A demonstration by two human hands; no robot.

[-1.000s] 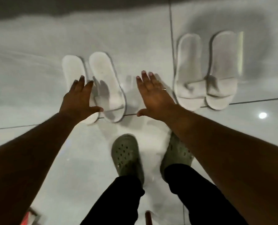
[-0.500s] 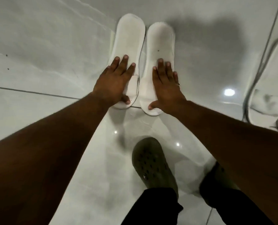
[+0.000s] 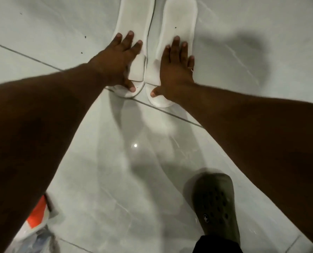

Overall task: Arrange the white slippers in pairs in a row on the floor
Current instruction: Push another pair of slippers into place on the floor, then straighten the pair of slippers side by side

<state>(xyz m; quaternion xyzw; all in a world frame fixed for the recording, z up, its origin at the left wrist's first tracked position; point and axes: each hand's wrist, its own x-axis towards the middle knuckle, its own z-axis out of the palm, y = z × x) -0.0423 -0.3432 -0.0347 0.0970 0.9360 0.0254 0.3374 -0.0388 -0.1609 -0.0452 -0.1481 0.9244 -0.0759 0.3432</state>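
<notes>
Head view: two white slippers sit side by side on the grey tiled floor (image 3: 60, 42), nearly touching. The left hand (image 3: 115, 61) lies flat, fingers spread, on the left slipper (image 3: 133, 19); the right hand (image 3: 175, 68) presses flat on the right slipper (image 3: 179, 17). Neither hand is gripping anything. A dark green clog (image 3: 216, 203) stands nearer the camera, and an orange and white bag (image 3: 37, 216) sits at lower left.

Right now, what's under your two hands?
A white slipper under each: left hand flat on the left slipper, right hand flat on the right slipper. The palms cover most of both straps.
</notes>
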